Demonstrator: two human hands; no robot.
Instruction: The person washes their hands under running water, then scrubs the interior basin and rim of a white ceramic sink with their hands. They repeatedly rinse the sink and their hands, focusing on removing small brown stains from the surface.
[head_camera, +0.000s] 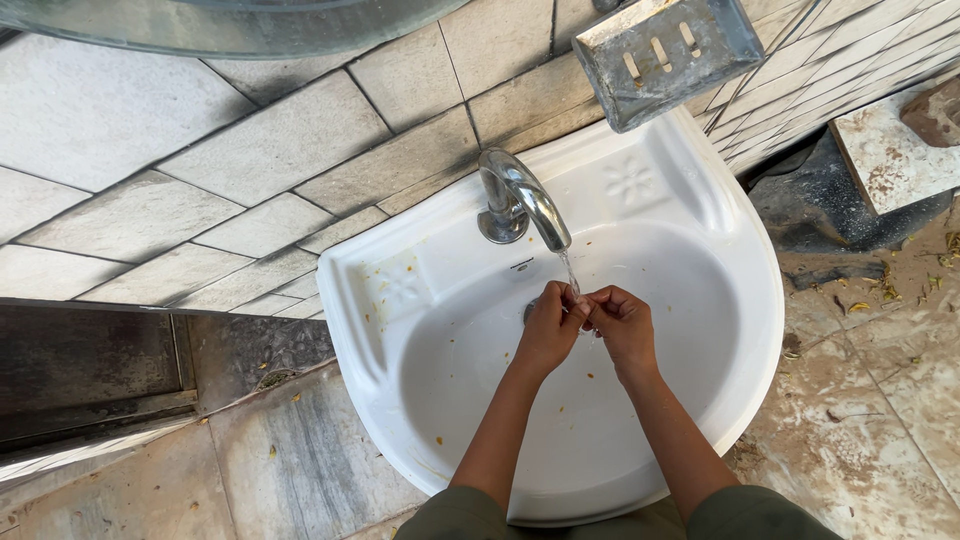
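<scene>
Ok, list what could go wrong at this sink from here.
1. Both hands, left hand and right hand, meet under the thin stream from the tap; water could splash over the sink rim onto the floor, making it slippery.
2. Orange bits lie in the basin; they might wash down and clog the drain, which the hands mostly hide.
3. The soap dish looks empty, so rinsing alone may leave residue.

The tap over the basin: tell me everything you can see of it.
The tap is a shiny chrome-looking metal spout on a round base, mounted on the back ledge of the white basin. It arches forward, and a thin stream of water runs from it onto the left hand and right hand. Neither hand touches it.
</scene>
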